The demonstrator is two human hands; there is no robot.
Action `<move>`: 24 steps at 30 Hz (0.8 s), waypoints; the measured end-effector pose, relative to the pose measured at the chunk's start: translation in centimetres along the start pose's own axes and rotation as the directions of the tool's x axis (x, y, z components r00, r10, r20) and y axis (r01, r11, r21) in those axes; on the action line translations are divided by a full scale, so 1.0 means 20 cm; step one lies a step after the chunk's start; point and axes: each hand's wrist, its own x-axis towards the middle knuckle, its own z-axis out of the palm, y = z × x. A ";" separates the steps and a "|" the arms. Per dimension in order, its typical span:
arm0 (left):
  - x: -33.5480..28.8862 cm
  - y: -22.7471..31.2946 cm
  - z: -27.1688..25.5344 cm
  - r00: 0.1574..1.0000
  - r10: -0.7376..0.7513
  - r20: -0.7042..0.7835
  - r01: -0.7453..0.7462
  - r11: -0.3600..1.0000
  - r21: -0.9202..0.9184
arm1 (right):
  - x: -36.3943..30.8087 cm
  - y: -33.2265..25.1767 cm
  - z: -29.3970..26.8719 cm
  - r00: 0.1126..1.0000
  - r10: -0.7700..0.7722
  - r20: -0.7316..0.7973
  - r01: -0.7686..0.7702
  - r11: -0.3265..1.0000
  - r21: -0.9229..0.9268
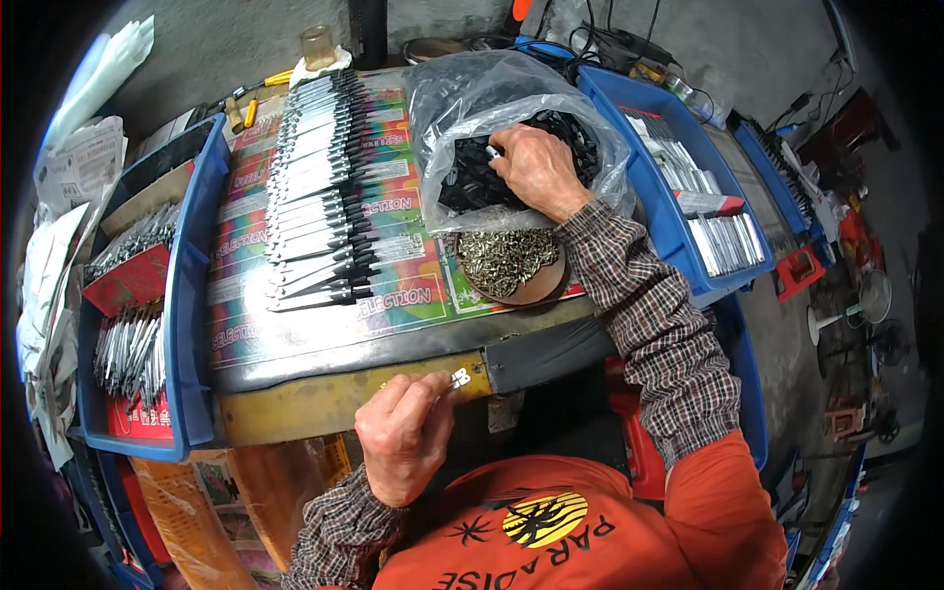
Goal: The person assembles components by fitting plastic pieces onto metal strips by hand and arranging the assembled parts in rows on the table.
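Note:
My right hand [539,169] reaches into a clear plastic bag [433,197] filled with small black parts [470,182]. Its fingers are curled together, and a short whitish, shiny piece [493,152] shows at the fingertips. Close to the table's front edge, my left hand [403,433] is closed in a pinch; a small pale piece [459,379] shows at its fingertips, too small to name. Below the bag sits a round dish [539,287] heaped with small brassy metal pins [503,261]. A long row of slim silver pieces with black ends [320,187] lies left of the bag.
At the left stands a blue bin [192,324] with silver pieces in red-sided compartments. Another blue bin [703,280] on the right holds flat silver pieces. A glass jar [318,47] and yellow-handled tools [251,112] are at the back. Black padding [551,356] covers part of the table edge.

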 end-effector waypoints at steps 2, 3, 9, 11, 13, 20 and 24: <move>0.00 0.00 0.00 1.000 -0.006 0.005 0.006 1.000 0.002 | 0.00 -0.01 0.01 1.000 -0.007 0.005 0.007 1.000 0.003; 0.00 0.00 0.00 1.000 -0.003 0.000 0.003 1.000 0.004 | 0.00 -0.01 0.01 1.000 -0.013 0.007 0.013 1.000 0.007; 0.00 0.02 0.00 1.000 0.007 -0.013 -0.007 1.000 0.003 | -0.03 -0.02 -0.01 0.999 0.018 -0.032 -0.017 1.000 0.014; -0.01 0.02 0.00 1.000 -0.010 -0.016 0.010 1.000 0.005 | -0.05 -0.03 -0.03 0.998 0.006 -0.057 -0.006 1.000 0.012; -0.01 0.02 -0.01 1.000 -0.002 -0.001 0.002 1.000 0.013 | -0.09 -0.04 -0.08 0.996 -0.034 -0.083 0.034 0.999 -0.008; -0.03 0.07 -0.02 0.998 -0.039 0.040 0.039 0.999 -0.012 | -0.47 -0.27 -0.35 0.928 -0.238 -0.287 0.323 0.897 0.302; -0.05 0.11 -0.02 0.998 -0.042 0.050 0.044 0.999 -0.032 | -0.75 -0.36 -0.41 0.991 -0.128 -0.036 0.118 0.721 0.683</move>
